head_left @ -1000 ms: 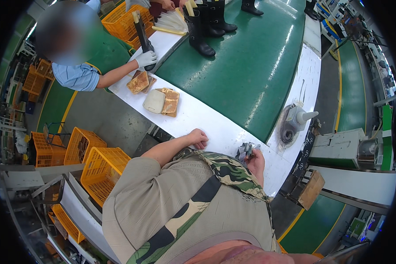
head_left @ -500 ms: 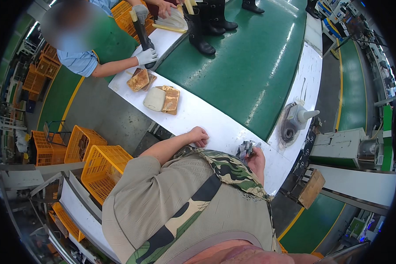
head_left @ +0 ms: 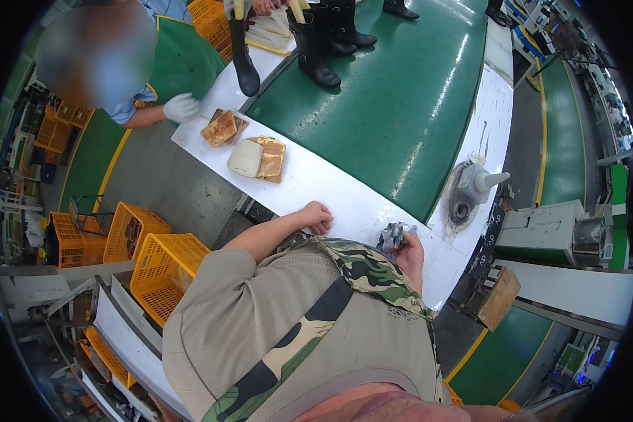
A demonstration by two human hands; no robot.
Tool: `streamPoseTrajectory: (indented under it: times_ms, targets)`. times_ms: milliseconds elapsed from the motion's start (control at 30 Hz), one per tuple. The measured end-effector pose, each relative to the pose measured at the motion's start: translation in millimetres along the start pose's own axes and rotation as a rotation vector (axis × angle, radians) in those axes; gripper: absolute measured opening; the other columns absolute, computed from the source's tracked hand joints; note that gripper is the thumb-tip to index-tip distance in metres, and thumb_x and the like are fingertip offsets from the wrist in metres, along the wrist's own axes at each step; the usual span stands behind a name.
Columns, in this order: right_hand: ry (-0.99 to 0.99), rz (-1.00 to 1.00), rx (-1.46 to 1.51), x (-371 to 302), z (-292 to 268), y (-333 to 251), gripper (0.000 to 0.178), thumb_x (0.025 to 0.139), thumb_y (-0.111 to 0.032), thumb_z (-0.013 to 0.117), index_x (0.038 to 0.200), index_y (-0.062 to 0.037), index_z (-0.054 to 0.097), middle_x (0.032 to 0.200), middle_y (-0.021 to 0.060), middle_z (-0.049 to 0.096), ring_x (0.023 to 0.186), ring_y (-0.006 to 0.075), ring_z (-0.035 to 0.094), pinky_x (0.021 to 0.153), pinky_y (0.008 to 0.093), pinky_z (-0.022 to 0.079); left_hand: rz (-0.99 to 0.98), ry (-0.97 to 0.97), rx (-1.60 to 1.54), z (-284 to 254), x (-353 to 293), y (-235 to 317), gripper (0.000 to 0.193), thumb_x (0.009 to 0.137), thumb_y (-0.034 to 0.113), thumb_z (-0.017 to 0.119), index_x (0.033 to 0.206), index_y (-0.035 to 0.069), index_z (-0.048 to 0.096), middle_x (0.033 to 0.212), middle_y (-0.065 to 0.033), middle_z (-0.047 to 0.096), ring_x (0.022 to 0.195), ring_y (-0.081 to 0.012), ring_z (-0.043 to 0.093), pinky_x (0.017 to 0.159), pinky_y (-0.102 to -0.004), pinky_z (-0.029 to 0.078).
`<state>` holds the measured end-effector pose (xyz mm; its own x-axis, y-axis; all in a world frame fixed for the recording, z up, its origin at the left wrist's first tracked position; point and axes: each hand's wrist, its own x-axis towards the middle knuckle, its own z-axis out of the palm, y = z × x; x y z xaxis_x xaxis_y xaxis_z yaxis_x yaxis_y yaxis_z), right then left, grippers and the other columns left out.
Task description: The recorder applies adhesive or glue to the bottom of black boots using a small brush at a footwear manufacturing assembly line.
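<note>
Holding crumpled grey bundle [head_left: 387,240], hands [head_left: 410,254] apart

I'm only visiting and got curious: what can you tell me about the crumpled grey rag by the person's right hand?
The rag looks like soft cloth, grey with paler and darker patches, bunched into uneven folds. It is at the near side of the white tabletop, just beyond the camouflage apron. The right-hand grip holds it from its right side, partly hiding it. Whether anything is wrapped inside, I can't tell.
</note>
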<state>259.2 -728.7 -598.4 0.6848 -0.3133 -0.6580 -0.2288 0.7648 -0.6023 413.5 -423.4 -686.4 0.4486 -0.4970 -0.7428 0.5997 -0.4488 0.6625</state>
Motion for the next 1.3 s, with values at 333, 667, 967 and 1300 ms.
streamPoseTrajectory:
  times_ms: [333,667,967,1300]
  targets:
    - [0.022,-0.03,0.008,2.0,-6.6,-3.3,0.009,0.09,-0.01,0.061,0.084,-0.0084,0.056,0.075,0.0075,0.064,0.059,0.0216,0.062,0.051,0.0344,0.05,0.743,0.052,0.924,17.0,1.0,96.7,0.035,0.076,0.016,0.076,0.107,0.001,0.068,0.089,-0.0127,0.074,0.075,-0.0252,0.072,0.071,-0.0381,0.058]
    - [0.025,-0.086,0.142,15.7,-26.1,7.2,0.008,0.088,-0.004,0.063,0.087,-0.0068,0.055,0.076,0.008,0.063,0.06,0.0201,0.062,0.052,0.034,0.053,0.998,0.268,2.287,46.4,42.7,279.8,0.032,0.087,0.015,0.057,0.113,-0.001,0.064,0.121,-0.019,0.062,0.121,-0.0354,0.056,0.11,-0.0454,0.037]
    - [0.145,-0.08,0.225,3.1,-33.1,5.9,0.011,0.087,-0.006,0.066,0.086,-0.0099,0.056,0.078,0.0056,0.065,0.064,0.0176,0.063,0.053,0.0326,0.053,0.534,0.126,2.764,81.8,135.6,304.7,0.027,0.093,0.022,0.058,0.112,0.012,0.075,0.111,-0.0066,0.073,0.105,-0.03,0.069,0.083,-0.0571,0.056]
    - [0.218,-0.062,0.31,20.1,-41.6,13.0,0.009,0.088,-0.005,0.065,0.088,-0.0079,0.056,0.078,0.0075,0.065,0.061,0.0176,0.063,0.052,0.0333,0.055,0.591,-0.139,2.676,74.4,151.4,328.0,0.022,0.091,0.02,0.061,0.105,0.015,0.077,0.109,-0.0049,0.074,0.106,-0.0263,0.07,0.086,-0.0494,0.058]
